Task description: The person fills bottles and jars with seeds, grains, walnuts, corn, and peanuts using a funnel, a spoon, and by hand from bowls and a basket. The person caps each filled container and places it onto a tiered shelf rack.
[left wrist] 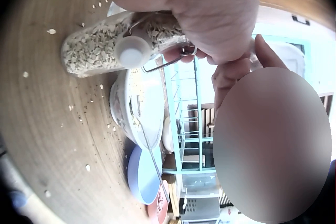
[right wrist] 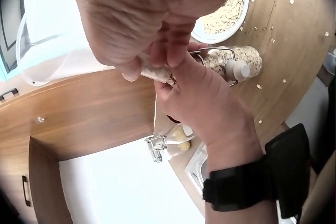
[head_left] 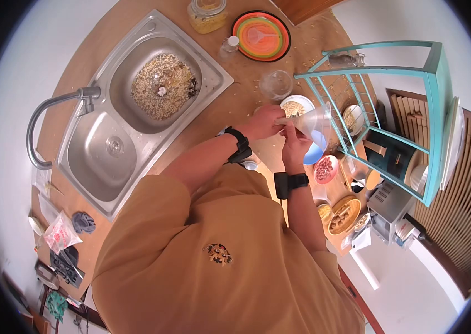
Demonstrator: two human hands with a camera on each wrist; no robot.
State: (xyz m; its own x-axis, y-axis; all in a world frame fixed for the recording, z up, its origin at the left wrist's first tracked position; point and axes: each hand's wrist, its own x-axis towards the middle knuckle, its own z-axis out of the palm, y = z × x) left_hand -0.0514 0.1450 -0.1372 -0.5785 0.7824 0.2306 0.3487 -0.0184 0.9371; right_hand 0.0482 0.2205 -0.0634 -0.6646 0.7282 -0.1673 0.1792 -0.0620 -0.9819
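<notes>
A clear swing-top bottle of pale flakes lies sideways in both wrist views. Its neck is in the grip of my left hand. Against that hand, my right hand has its fingers curled round the narrow end of a clear plastic funnel. The funnel's wide mouth points away from the bottle. Fingers hide where funnel and neck meet. Beside the bottle stands a white bowl of flakes.
Blue bowl and pink bowl stand right of my hands, near a turquoise rack. Left is a steel sink with a heap of flakes in one basin. Beyond my hands are a clear round container and stacked plates.
</notes>
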